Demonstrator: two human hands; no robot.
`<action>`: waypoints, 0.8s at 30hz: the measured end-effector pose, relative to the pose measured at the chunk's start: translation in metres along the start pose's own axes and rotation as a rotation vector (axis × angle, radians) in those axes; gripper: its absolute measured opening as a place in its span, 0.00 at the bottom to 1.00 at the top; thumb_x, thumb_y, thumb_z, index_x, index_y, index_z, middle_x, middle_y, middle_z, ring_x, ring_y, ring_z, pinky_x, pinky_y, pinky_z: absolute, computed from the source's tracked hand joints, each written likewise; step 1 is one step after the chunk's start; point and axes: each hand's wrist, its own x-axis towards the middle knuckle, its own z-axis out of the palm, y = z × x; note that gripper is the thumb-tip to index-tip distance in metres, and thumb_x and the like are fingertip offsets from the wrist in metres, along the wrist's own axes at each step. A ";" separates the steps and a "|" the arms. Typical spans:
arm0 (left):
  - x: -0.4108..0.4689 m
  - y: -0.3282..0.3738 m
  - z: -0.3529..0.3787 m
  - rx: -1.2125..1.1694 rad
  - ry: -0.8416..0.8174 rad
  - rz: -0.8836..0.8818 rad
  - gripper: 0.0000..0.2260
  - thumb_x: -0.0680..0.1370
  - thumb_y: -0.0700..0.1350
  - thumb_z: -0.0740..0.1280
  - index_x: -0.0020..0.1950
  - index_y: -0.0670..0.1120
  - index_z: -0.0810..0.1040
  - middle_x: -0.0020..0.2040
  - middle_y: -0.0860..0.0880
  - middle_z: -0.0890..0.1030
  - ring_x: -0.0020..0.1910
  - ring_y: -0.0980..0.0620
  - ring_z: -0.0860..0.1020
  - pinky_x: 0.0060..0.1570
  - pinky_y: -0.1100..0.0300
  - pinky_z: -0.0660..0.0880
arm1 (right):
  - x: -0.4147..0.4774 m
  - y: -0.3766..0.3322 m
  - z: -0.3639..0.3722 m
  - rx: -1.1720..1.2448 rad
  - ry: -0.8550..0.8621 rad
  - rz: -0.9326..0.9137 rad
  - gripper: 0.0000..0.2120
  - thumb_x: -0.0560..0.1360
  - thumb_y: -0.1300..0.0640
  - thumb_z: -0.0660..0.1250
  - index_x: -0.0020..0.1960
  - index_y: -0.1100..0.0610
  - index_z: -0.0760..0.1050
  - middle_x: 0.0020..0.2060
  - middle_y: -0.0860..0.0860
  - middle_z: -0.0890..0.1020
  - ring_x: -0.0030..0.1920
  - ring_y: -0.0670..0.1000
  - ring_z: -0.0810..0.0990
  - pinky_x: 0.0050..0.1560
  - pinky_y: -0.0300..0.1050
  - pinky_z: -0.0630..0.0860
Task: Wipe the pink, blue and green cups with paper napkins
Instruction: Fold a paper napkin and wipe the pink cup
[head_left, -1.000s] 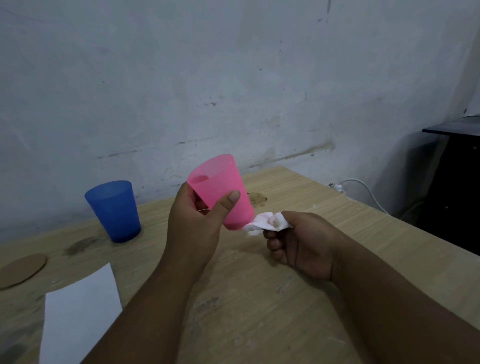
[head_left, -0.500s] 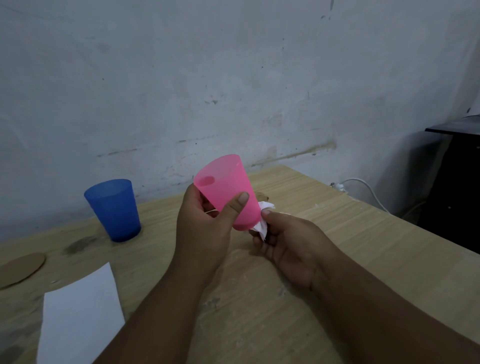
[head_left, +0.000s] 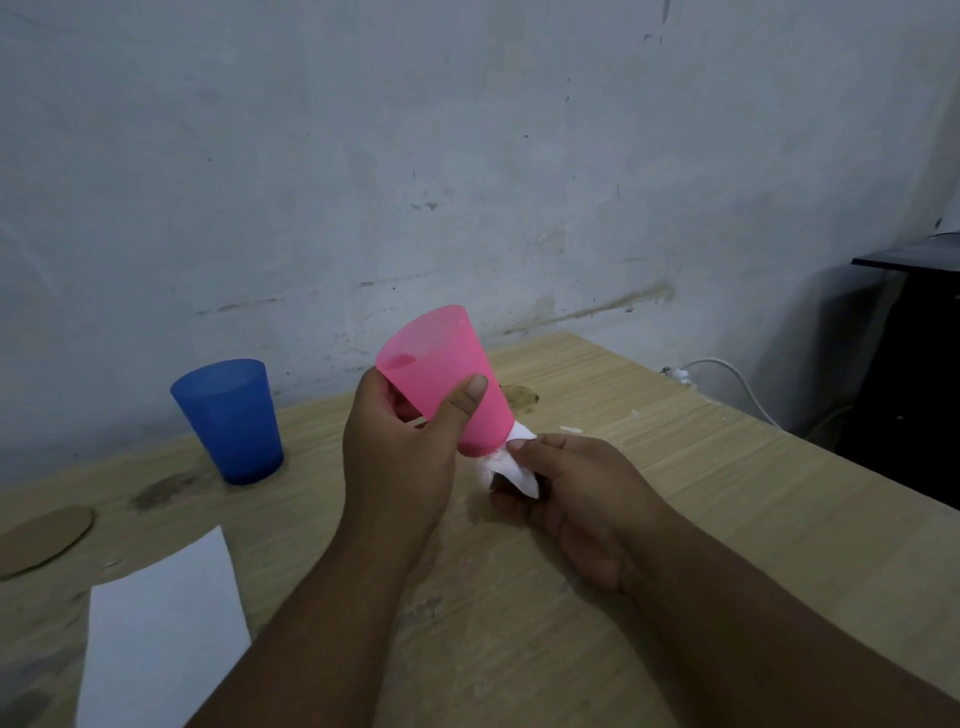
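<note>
wooden table fills lower frame | white sheet flat, lower left | left hand centre, thumb and fingers curled round pink cup, held tilted above the table, mouth toward upper left | right hand right of centre, fingers pinching napkin at cup's base | blue cup upright, centre left | cardboard disc left edge

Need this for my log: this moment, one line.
left hand: holds pink cup | right hand: napkin at cup base | blue cup: on table
</note>
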 end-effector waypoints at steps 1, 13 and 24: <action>0.000 0.001 0.000 -0.008 -0.009 -0.004 0.22 0.70 0.55 0.76 0.61 0.57 0.74 0.55 0.57 0.81 0.53 0.59 0.80 0.48 0.60 0.77 | 0.001 -0.001 -0.001 0.026 0.007 0.017 0.09 0.79 0.66 0.62 0.51 0.70 0.79 0.50 0.66 0.82 0.44 0.57 0.82 0.45 0.50 0.83; -0.001 0.008 0.001 -0.116 -0.153 -0.018 0.25 0.64 0.56 0.76 0.60 0.54 0.78 0.53 0.56 0.84 0.52 0.59 0.82 0.45 0.63 0.79 | 0.006 -0.005 -0.005 0.227 -0.096 0.094 0.04 0.76 0.68 0.66 0.47 0.66 0.80 0.40 0.60 0.84 0.37 0.52 0.83 0.37 0.42 0.82; -0.002 0.009 -0.001 -0.037 -0.158 0.023 0.25 0.66 0.59 0.75 0.61 0.58 0.76 0.55 0.57 0.83 0.53 0.59 0.81 0.51 0.58 0.78 | 0.002 -0.011 -0.011 0.124 -0.180 0.137 0.05 0.78 0.64 0.64 0.48 0.66 0.77 0.37 0.58 0.79 0.34 0.49 0.78 0.35 0.41 0.78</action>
